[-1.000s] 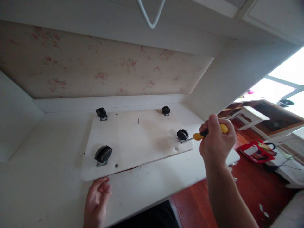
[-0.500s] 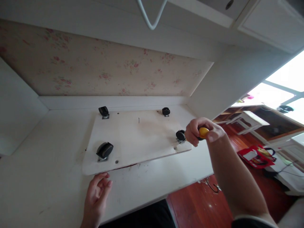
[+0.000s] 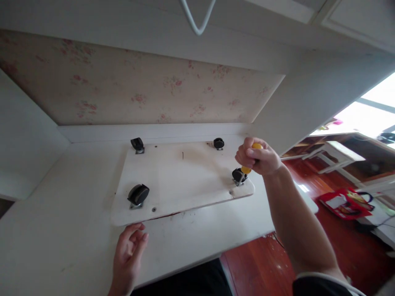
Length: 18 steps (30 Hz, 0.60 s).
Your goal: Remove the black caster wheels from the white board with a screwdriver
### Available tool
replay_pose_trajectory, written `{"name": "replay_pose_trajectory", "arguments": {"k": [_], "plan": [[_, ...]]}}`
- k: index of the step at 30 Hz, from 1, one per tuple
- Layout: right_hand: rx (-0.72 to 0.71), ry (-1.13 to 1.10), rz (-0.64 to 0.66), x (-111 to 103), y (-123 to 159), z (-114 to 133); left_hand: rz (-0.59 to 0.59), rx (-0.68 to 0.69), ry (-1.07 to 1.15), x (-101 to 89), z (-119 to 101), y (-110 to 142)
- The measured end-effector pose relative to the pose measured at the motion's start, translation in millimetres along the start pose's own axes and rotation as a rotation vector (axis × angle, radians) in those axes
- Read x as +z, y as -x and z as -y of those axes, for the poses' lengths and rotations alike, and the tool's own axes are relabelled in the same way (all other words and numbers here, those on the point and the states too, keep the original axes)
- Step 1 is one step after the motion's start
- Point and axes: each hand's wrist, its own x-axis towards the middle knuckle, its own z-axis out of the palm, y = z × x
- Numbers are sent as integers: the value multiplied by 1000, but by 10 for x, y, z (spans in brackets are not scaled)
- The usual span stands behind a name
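A white board [image 3: 185, 176] with rounded corners lies flat, with several black casters on metal plates standing up from it. My right hand [image 3: 258, 157] is closed around a screwdriver [image 3: 246, 169] with a yellow handle. The screwdriver points down beside the near right caster [image 3: 238, 176]; its tip is hard to make out against the caster's plate. By the board's near left edge rests my left hand [image 3: 128, 250], palm up, fingers loosely curled and thumb apart, nothing in it. Its fingertips meet the edge. Closest to this hand is the near left caster [image 3: 138, 195].
Under the board is a white desktop [image 3: 80, 230], boxed in by side panels and a floral back wall [image 3: 160, 90]. A white bent rod [image 3: 199, 24] hangs overhead. To the right, a red bag [image 3: 342, 204] and a white stool [image 3: 336, 156] stand on the reddish wooden floor [image 3: 262, 267].
My right hand has turned more upright, bringing the screwdriver down beside the near right caster; more of its handle shows. My left hand keeps its place at the edge. The view has shifted slightly.
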Motion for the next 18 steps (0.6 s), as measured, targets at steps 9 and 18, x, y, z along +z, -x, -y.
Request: {"name": "replay_pose_trajectory", "arguments": {"k": [9, 18], "plan": [[-226, 178, -621, 262, 457, 101, -7, -5, 18, -38, 112, -16], [-161, 134, -333, 205, 706, 189, -11, -31, 67, -5, 48, -6]]}}
